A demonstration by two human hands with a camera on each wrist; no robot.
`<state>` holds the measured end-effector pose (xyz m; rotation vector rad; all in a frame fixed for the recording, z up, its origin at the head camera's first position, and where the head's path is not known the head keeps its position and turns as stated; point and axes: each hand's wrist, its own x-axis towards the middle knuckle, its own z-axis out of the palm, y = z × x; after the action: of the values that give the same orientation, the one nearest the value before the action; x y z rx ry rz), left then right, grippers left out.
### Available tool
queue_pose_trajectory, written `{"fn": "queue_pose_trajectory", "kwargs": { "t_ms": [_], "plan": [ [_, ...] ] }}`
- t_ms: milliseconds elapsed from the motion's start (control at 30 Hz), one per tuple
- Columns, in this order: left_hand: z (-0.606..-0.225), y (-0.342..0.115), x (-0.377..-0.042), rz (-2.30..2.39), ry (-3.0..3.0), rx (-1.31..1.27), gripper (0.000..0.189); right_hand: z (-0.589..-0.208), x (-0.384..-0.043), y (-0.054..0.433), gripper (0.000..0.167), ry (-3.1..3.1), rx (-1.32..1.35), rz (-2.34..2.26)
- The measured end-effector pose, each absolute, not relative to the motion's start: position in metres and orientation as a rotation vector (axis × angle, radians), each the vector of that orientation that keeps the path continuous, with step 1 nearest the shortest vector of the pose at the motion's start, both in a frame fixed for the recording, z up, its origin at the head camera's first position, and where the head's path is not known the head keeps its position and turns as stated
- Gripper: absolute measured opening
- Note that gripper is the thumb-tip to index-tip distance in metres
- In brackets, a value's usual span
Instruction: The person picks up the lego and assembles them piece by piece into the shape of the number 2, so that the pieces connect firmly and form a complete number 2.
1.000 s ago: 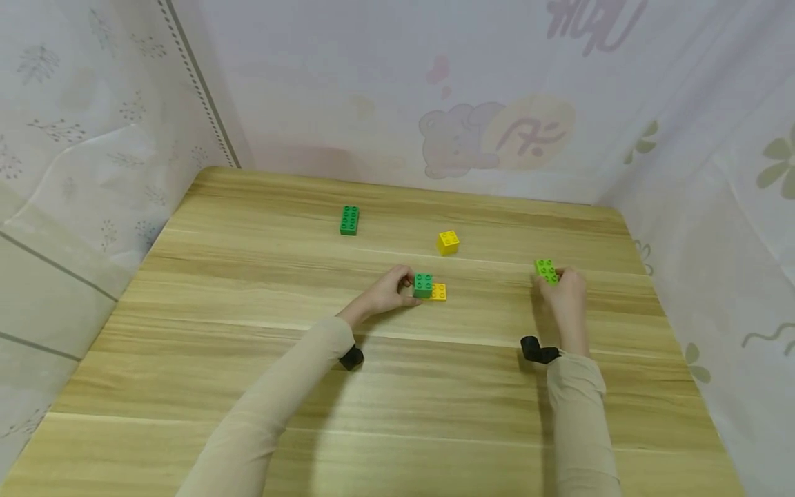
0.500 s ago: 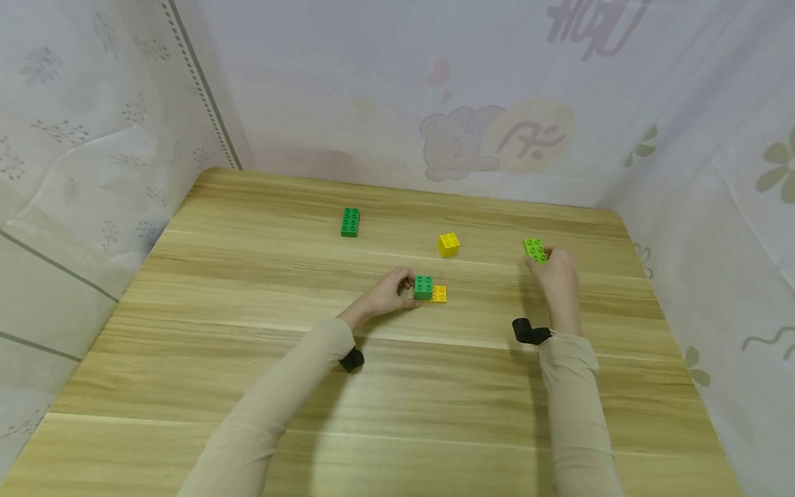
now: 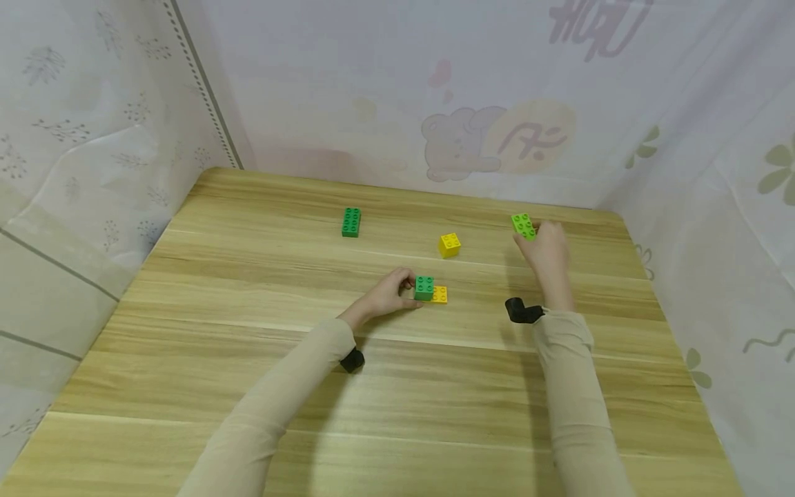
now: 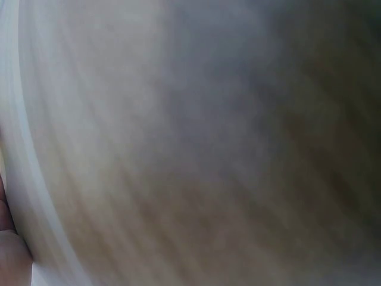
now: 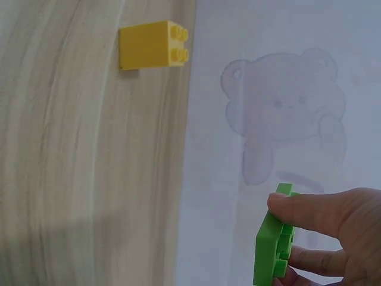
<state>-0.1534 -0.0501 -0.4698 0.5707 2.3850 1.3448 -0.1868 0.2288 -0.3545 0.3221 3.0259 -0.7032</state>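
Note:
In the head view my left hand rests low at the table's middle, thumb and fingers around the left side of a green 2x2 building block. That block sits on the left part of a flat yellow block, whose right studs show. My right hand pinches a lime green block between thumb and fingers at the far right. In the right wrist view the lime block is seen edge-on, held above the table. The left wrist view is mostly blur, with a bit of the left hand at its edge.
A tall yellow 2x2 block stands between the hands, farther back. Behind it to the left lies a dark green 2x4 block. The wooden table ends at a patterned curtain at the back and sides.
My right hand has carried the lime green block away from me and slightly left, toward the table's back edge. The left hand and the other blocks have stayed in place.

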Motion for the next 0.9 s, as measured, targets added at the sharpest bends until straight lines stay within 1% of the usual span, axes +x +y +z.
{"fn": "queue_pose_trajectory", "kwargs": {
  "t_ms": [100,300,700,900],
  "plan": [
    [-0.469,-0.05,-0.152,1.35,2.379,0.576,0.033,-0.35,-0.189,0.222,0.057,3.034,0.289,-0.711],
    [-0.47,-0.048,-0.154,1.32,2.373,0.495,0.036,-0.344,-0.192,0.203,0.056,3.012,0.208,-0.768],
    [-0.469,-0.048,-0.154,1.301,2.398,0.51,0.037,-0.342,-0.195,0.175,0.054,3.018,0.135,-0.723],
    [-0.469,-0.048,-0.153,1.298,2.401,0.517,0.037,-0.343,-0.19,0.159,0.054,2.991,0.076,-0.704]
  ]
}}
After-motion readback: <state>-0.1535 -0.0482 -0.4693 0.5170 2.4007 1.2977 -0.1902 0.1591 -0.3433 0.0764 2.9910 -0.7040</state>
